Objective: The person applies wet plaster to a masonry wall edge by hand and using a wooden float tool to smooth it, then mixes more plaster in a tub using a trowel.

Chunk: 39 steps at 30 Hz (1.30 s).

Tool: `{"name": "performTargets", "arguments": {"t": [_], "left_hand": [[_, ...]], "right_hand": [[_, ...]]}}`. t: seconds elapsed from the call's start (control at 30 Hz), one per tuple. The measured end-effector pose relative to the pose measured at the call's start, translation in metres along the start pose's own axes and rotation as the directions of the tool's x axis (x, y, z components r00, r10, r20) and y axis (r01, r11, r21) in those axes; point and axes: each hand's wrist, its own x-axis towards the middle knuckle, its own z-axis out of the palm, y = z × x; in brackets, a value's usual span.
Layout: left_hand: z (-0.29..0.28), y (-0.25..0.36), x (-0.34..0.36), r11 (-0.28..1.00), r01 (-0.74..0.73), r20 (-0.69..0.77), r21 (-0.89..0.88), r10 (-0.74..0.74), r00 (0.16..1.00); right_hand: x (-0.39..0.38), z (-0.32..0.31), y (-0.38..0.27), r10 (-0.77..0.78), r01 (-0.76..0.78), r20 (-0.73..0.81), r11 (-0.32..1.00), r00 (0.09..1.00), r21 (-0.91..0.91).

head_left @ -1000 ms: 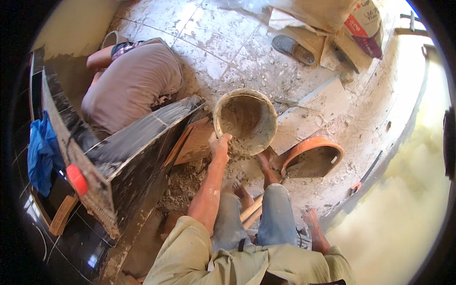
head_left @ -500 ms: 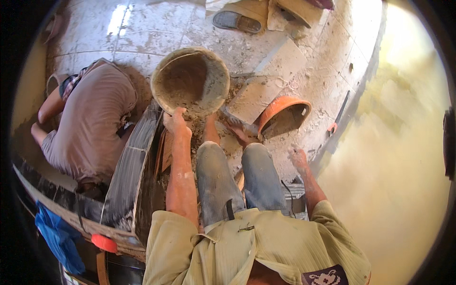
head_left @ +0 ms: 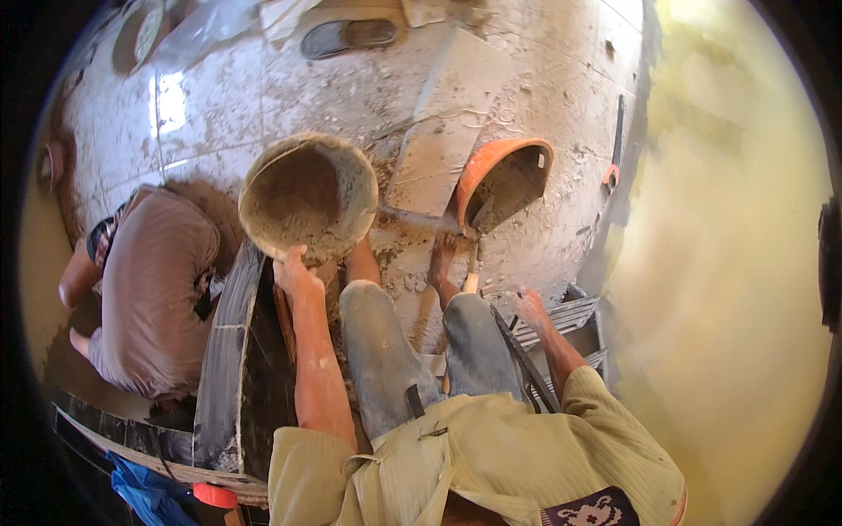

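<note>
My left hand [head_left: 299, 273] is closed on the near rim of a mortar-crusted bucket [head_left: 361, 206], tilted so that its opening faces up toward me. Grey-brown residue coats the inside; its base is hidden. My right hand [head_left: 529, 309] hangs free beside my right knee, fingers loosely apart and holding nothing. Beyond it an orange tub [head_left: 474, 168] lies tipped on the floor. A trowel with a pale wooden handle [head_left: 472, 282] leans at the tub's near edge, its blade partly inside.
At left a co-worker [head_left: 162, 289] crouches beside a black-tiled ledge [head_left: 221, 377]. A grey slab [head_left: 438, 162], a slipper [head_left: 349, 38] and rubble lie on the tiled floor. A grey crate [head_left: 570, 320] stands by the yellowish wall [head_left: 728, 289]. A long tool with a red end [head_left: 611, 178] lies near the wall.
The view has shifted. My left hand has brought the bucket nearer to me. My right hand has moved slightly inward, and the trowel handle by the orange tub now shows.
</note>
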Motion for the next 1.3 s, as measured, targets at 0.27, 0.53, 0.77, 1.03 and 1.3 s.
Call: {"name": "performTargets", "arguments": {"t": [0.27, 0.53, 0.77, 1.03, 1.3], "left_hand": [[-0.017, -0.082, -0.038, 0.992, -0.116, 0.14, 0.05, 0.108, 0.984], [-0.02, -0.173, -0.067, 0.961, -0.262, 0.298, 0.088, 0.225, 0.928], [-0.001, -0.234, -0.047, 0.936, -0.286, 0.421, 0.208, 0.178, 0.889], [0.013, -0.253, -0.021, 0.908, -0.252, 0.427, 0.334, 0.092, 0.9], [0.03, -0.251, -0.033, 0.89, -0.316, 0.427, 0.329, 0.159, 0.89]], "right_hand": [[0.085, 0.062, 0.117, 0.011, -0.012, -0.019, 0.998, 1.0, -0.069], [0.209, 0.147, 0.199, -0.097, 0.101, -0.231, 0.995, 0.968, 0.002], [0.319, 0.224, 0.203, -0.124, 0.204, -0.498, 0.973, 0.858, 0.109], [0.338, 0.224, 0.174, 0.106, 0.053, -0.376, 0.92, 0.92, 0.388], [0.317, 0.121, 0.15, 0.059, 0.156, -0.453, 0.893, 0.89, 0.422]]}}
